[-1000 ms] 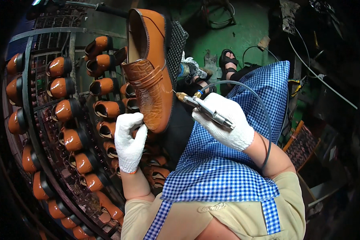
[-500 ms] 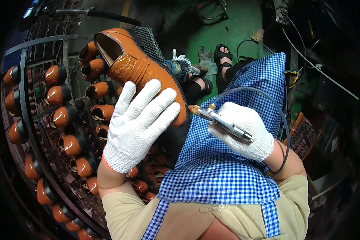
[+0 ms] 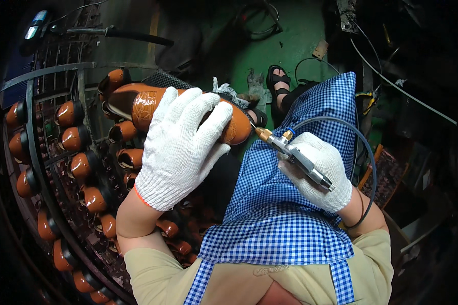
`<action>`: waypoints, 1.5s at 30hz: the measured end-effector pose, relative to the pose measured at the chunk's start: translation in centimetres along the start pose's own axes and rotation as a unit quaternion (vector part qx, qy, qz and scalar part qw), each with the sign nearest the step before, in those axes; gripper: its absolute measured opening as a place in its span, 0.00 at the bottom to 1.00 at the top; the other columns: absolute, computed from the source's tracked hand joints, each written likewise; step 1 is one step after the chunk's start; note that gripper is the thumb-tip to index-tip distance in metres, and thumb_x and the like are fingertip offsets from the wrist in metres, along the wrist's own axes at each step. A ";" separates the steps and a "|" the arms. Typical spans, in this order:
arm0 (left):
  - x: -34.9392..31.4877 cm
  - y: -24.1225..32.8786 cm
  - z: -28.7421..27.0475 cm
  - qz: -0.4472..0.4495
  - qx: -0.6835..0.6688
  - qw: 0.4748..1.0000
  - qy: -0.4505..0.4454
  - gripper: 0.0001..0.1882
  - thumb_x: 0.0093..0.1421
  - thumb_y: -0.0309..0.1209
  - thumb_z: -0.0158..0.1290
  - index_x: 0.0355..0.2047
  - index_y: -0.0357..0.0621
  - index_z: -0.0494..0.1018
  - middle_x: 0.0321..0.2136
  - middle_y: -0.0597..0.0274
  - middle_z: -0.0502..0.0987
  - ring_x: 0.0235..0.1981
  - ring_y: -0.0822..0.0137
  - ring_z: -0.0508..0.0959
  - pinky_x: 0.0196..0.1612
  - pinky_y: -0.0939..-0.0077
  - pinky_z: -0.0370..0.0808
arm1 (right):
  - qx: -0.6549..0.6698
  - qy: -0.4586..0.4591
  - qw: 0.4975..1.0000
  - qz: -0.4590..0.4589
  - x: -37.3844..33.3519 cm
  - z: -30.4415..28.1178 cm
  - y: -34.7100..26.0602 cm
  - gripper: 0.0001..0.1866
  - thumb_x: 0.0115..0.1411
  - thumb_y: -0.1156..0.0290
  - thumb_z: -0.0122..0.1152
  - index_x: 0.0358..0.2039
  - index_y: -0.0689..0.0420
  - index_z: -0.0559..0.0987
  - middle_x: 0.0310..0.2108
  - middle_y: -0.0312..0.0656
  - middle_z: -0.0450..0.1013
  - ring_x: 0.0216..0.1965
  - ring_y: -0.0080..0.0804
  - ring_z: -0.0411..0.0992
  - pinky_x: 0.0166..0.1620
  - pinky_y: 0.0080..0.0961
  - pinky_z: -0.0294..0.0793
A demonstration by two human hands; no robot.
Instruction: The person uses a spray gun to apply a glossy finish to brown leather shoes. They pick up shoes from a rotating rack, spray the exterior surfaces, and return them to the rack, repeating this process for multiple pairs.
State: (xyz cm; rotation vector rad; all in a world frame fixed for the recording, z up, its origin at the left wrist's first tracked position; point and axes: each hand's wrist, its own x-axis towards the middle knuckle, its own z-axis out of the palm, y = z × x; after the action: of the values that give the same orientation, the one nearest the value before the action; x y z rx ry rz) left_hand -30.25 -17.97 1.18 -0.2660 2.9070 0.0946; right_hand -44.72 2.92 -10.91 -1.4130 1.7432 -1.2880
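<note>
A brown leather shoe (image 3: pixel 145 109) with an embossed pattern lies sideways left of centre, its toe pointing right. My left hand (image 3: pixel 180 145), in a white knit glove, covers its middle; the fingers curl over the upper and the thumb is by the near side. Wrapped in my right glove is a slim metal spray gun (image 3: pixel 297 157) with a brass nozzle. My right hand (image 3: pixel 318 175) keeps the gun's thin tip just off the toe, touching or apart I cannot tell. A dark hose (image 3: pixel 361 133) loops from the gun past my right wrist.
A metal rack (image 3: pixel 29 107) at the left carries several rows of glossy brown shoes (image 3: pixel 80 163). A dark textured pad (image 3: pixel 163 79) shows behind the held shoe. Beyond are a grey rag (image 3: pixel 229 91) and a sandalled foot (image 3: pixel 278 81) on the green floor (image 3: pixel 303 35).
The shoe has turned from slanting down-right to nearly level, and my left hand has closed further over it. My right hand and the spray gun have shifted slightly right.
</note>
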 end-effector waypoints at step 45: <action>6.8 -12.8 1.7 -0.337 0.050 0.940 -0.010 0.45 0.64 0.71 0.46 0.54 0.37 0.71 0.42 0.39 0.83 0.42 0.52 0.86 0.49 0.59 0.79 | 0.064 0.217 0.972 -0.068 6.6 11.7 0.7 0.13 0.58 0.72 0.73 0.43 0.57 0.85 0.31 0.44 0.78 0.30 0.42 0.79 0.32 0.34 0.78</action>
State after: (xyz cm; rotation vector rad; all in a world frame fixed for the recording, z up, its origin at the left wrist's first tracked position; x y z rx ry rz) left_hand -33.98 -31.57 -2.57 -1.1983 2.6168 -0.1610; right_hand -36.97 -7.18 -15.15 -1.2609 1.8135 -1.8608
